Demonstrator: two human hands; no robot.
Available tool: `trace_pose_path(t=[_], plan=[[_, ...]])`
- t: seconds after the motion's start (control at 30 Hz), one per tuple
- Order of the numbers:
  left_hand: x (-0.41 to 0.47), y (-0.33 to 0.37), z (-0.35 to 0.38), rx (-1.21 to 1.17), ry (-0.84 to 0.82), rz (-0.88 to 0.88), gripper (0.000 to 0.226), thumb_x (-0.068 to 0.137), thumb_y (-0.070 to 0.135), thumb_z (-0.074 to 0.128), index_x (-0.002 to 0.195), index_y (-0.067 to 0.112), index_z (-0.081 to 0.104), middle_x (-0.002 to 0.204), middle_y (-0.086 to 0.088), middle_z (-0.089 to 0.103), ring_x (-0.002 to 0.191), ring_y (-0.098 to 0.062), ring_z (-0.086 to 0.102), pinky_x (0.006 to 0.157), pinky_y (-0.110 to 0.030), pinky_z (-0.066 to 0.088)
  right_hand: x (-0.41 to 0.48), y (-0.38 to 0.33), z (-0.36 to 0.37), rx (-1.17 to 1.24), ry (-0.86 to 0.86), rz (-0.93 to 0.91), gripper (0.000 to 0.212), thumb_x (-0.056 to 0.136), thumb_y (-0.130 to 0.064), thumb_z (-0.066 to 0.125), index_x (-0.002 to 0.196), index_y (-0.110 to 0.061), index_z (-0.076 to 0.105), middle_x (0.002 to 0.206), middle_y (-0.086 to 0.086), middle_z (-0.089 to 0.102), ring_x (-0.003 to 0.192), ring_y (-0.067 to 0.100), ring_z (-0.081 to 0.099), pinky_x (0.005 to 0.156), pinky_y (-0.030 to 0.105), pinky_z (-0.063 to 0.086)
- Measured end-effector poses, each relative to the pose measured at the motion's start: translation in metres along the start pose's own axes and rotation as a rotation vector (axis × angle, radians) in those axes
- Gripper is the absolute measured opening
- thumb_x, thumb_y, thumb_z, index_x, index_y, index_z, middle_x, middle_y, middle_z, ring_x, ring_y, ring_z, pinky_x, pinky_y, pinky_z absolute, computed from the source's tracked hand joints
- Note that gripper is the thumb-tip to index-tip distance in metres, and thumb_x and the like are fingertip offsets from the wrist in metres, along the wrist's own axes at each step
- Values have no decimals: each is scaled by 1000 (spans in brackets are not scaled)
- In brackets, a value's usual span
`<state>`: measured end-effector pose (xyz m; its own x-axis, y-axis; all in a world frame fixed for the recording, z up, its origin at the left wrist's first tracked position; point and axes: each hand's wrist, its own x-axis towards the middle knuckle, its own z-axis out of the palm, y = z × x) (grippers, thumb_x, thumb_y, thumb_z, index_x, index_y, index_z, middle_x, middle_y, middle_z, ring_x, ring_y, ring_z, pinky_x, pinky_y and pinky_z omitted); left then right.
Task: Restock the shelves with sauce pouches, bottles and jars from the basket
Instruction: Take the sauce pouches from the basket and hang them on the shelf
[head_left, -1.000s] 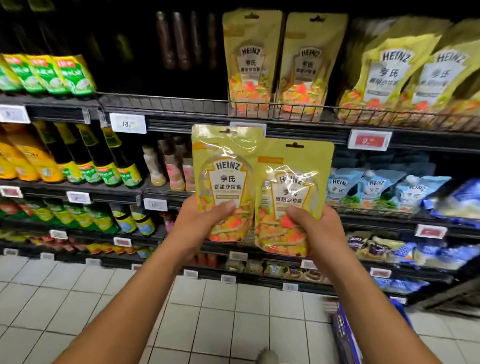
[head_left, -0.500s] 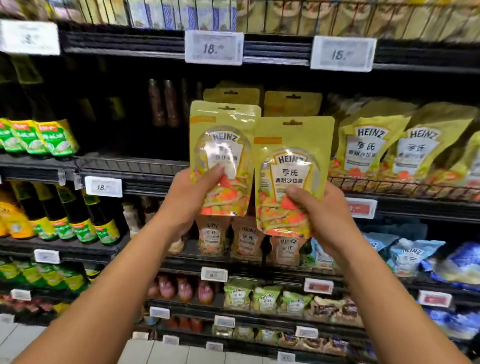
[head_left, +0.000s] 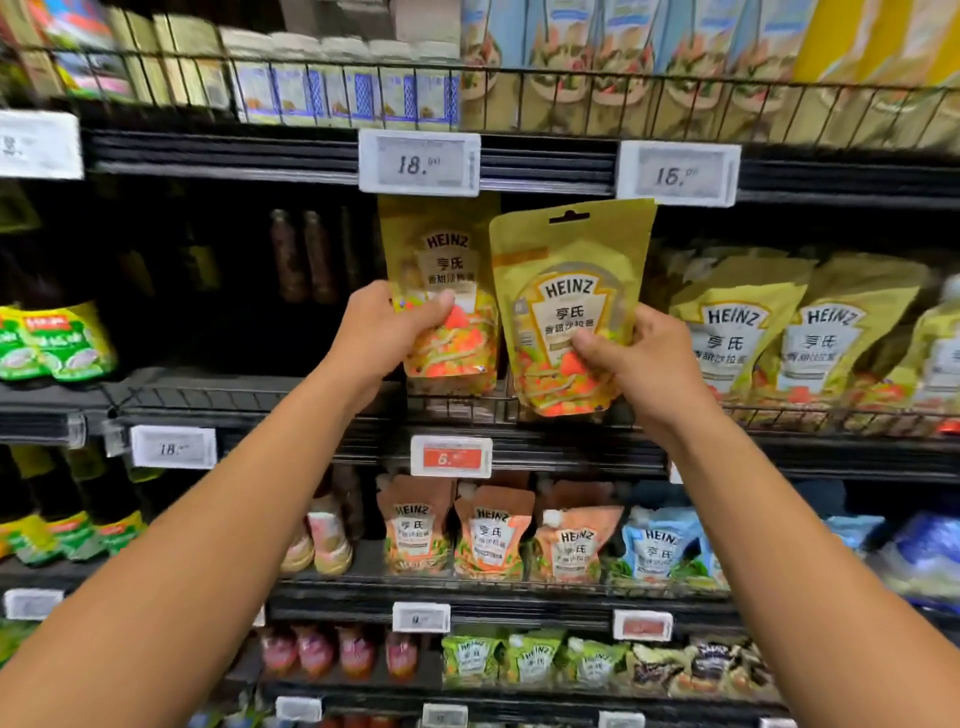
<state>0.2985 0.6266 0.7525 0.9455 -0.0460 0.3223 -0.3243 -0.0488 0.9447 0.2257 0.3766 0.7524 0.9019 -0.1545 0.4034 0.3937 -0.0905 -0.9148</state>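
Note:
Each of my hands holds a yellow Heinz salad-sauce pouch in front of the middle shelf. My left hand (head_left: 387, 332) grips the lower part of the left pouch (head_left: 441, 270), whose bottom sits just above the wire shelf rail (head_left: 457, 408). My right hand (head_left: 641, 358) grips the right pouch (head_left: 569, 291), thumb on its front; this pouch is nearer to me and overlaps the rail. More of the same yellow pouches (head_left: 737, 332) stand on the shelf to the right. The basket is out of view.
Dark bottles (head_left: 304, 254) stand deep on the shelf left of the pouches, with an unlit gap around them. Green pouches (head_left: 57, 343) sit at far left. Price tags (head_left: 420, 162) line the shelf edges. Orange, blue and green Heinz pouches (head_left: 491, 535) fill lower shelves.
Both hands have risen and moved forward with their pouches toward the middle shelf. The left pouch now reaches into the shelf opening; the view has tilted up.

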Motion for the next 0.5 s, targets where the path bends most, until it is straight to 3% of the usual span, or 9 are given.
trace_pose_path(t=[0.1,0.27,0.5], plan=[[9,-4,-2,49,-5,-1,20,79,32,83,95,23,74,91,9,78,86,-8,74,63,-18,56,7,-2,3,16,23,-25,21,85,-3,75,96,-20,71,86,-8,79,80,10,75,66,22,58],[16,-9,-2,170,22,28,21,75,29,87,89,28,71,83,17,76,80,-1,73,63,-16,55,16,-3,8,-30,85,-100,22,84,-2,75,94,-22,71,79,-11,78,69,8,74,60,20,56],[8,-19,1,383,27,39,45,63,37,93,101,26,72,91,11,76,85,-6,72,82,-38,60,16,19,10,-87,89,-39,21,85,-1,74,95,-19,70,79,-3,78,65,19,75,57,29,60]])
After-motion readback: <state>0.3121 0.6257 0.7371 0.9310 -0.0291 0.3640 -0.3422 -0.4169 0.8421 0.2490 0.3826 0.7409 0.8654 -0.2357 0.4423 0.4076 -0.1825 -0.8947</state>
